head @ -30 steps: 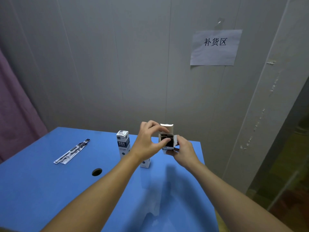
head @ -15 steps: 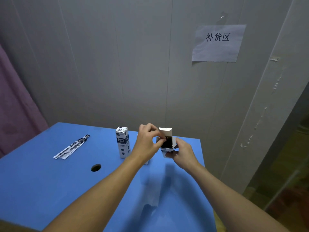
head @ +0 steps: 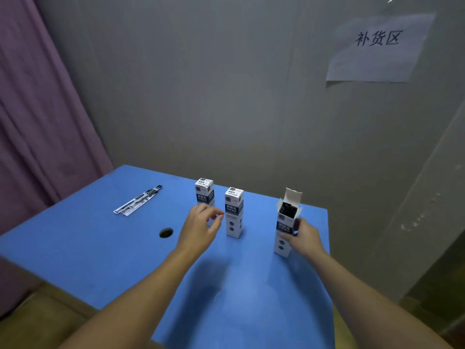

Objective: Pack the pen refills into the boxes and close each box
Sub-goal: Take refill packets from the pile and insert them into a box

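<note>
Three tall white-and-dark refill boxes stand on the blue table [head: 83, 250]. The right box [head: 284, 238] has its top flaps open, with dark refills showing inside; my right hand [head: 303, 238] grips its side near the middle. Two boxes with closed tops stand to the left: the middle box [head: 234, 212] and the far box [head: 204, 192]. My left hand [head: 201, 226] hovers between them with loosely curled fingers, holding nothing. A small bundle of packaged pen refills [head: 138, 200] lies flat at the table's far left.
A round cable hole [head: 166, 233] sits in the tabletop left of my left hand. A grey wall with a paper sign [head: 377, 46] stands behind the table. A purple curtain [head: 37, 109] hangs at left. The table's right edge runs just past the open box.
My left hand has let go of the open box's top and moved left. The box now stands on the table, held by my right hand alone. The camera view has shifted left.
</note>
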`<state>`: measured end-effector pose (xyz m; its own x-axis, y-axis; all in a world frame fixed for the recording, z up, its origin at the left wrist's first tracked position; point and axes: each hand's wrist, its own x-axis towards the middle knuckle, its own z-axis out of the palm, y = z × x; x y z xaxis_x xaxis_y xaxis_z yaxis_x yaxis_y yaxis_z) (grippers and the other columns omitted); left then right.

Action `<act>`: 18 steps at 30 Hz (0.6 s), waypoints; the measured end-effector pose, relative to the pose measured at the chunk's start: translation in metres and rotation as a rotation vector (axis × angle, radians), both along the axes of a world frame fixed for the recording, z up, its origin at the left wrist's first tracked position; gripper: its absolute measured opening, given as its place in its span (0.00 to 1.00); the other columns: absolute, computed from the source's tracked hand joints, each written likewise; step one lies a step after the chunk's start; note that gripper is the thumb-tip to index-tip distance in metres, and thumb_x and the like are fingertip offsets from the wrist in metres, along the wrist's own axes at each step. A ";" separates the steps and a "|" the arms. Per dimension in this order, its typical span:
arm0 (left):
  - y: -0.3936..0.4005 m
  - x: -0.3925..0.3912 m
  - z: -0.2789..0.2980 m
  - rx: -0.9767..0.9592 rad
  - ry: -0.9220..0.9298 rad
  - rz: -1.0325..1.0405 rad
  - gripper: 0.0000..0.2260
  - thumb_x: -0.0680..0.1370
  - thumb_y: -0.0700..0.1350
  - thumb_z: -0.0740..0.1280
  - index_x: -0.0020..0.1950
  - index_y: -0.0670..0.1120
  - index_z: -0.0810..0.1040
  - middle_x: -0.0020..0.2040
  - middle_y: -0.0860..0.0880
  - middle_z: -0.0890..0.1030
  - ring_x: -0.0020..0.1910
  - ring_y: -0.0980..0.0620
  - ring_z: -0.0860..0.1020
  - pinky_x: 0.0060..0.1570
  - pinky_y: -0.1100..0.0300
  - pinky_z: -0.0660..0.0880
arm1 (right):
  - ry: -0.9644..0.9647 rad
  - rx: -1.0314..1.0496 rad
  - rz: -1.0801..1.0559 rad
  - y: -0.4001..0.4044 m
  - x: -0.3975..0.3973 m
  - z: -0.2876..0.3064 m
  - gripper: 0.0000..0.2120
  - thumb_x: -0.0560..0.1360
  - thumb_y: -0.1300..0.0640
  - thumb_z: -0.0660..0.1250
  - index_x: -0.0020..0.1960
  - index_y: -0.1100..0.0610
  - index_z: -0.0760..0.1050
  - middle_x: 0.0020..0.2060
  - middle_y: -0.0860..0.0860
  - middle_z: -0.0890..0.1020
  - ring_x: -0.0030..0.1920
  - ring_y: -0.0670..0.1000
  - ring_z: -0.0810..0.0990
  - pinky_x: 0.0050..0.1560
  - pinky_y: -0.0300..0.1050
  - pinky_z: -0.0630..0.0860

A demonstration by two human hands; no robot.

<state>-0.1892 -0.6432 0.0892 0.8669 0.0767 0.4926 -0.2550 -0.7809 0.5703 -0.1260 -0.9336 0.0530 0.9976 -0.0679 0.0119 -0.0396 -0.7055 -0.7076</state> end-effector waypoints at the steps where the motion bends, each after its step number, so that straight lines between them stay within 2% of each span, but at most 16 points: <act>1: 0.007 -0.005 -0.004 0.016 0.026 0.031 0.03 0.78 0.44 0.70 0.50 0.49 0.84 0.43 0.56 0.76 0.44 0.55 0.71 0.43 0.71 0.66 | 0.005 0.008 -0.007 0.000 0.002 -0.002 0.20 0.71 0.51 0.77 0.56 0.59 0.74 0.51 0.54 0.83 0.55 0.57 0.80 0.48 0.48 0.74; 4: 0.031 -0.019 -0.020 0.067 0.111 0.124 0.02 0.78 0.47 0.70 0.49 0.52 0.83 0.41 0.56 0.76 0.43 0.56 0.72 0.43 0.67 0.67 | 0.007 0.005 0.028 0.000 0.006 -0.006 0.18 0.75 0.53 0.74 0.58 0.61 0.72 0.53 0.56 0.82 0.57 0.59 0.80 0.46 0.46 0.71; 7: 0.053 -0.032 -0.033 0.084 0.188 0.201 0.02 0.78 0.48 0.69 0.48 0.55 0.82 0.41 0.57 0.76 0.43 0.56 0.73 0.45 0.56 0.74 | 0.031 -0.071 0.071 0.002 0.007 -0.005 0.19 0.76 0.54 0.72 0.60 0.63 0.72 0.55 0.58 0.81 0.58 0.60 0.79 0.48 0.47 0.71; 11: 0.072 -0.046 -0.044 0.081 0.262 0.269 0.03 0.78 0.49 0.69 0.47 0.58 0.79 0.42 0.58 0.77 0.43 0.55 0.74 0.45 0.55 0.75 | 0.281 -0.332 0.077 0.003 -0.006 -0.003 0.13 0.75 0.48 0.70 0.47 0.56 0.71 0.49 0.55 0.79 0.47 0.55 0.76 0.43 0.45 0.73; 12: 0.075 -0.049 -0.047 0.076 0.281 0.290 0.01 0.78 0.50 0.68 0.48 0.58 0.79 0.43 0.58 0.77 0.44 0.54 0.74 0.45 0.55 0.75 | 0.362 -0.422 0.115 0.004 -0.011 -0.002 0.13 0.74 0.47 0.71 0.48 0.55 0.71 0.51 0.53 0.79 0.47 0.55 0.76 0.44 0.44 0.75; 15: 0.089 -0.055 -0.053 0.075 0.342 0.349 0.07 0.79 0.53 0.67 0.55 0.55 0.80 0.46 0.57 0.77 0.48 0.54 0.74 0.48 0.55 0.75 | 0.601 -0.675 0.295 0.019 -0.023 0.002 0.21 0.69 0.47 0.73 0.56 0.55 0.72 0.55 0.53 0.80 0.50 0.56 0.81 0.51 0.47 0.81; 18: 0.107 -0.062 -0.056 0.095 0.402 0.381 0.10 0.78 0.56 0.66 0.58 0.56 0.79 0.48 0.58 0.76 0.51 0.55 0.74 0.48 0.56 0.75 | 0.567 -0.731 0.380 0.047 -0.028 0.015 0.11 0.72 0.52 0.70 0.45 0.58 0.72 0.43 0.53 0.80 0.41 0.55 0.83 0.40 0.45 0.81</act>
<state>-0.2510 -0.5364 0.0329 0.9076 0.3925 0.1490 0.2780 -0.8278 0.4872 -0.1536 -0.8865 0.0676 0.8229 0.0905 -0.5610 0.0815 -0.9958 -0.0411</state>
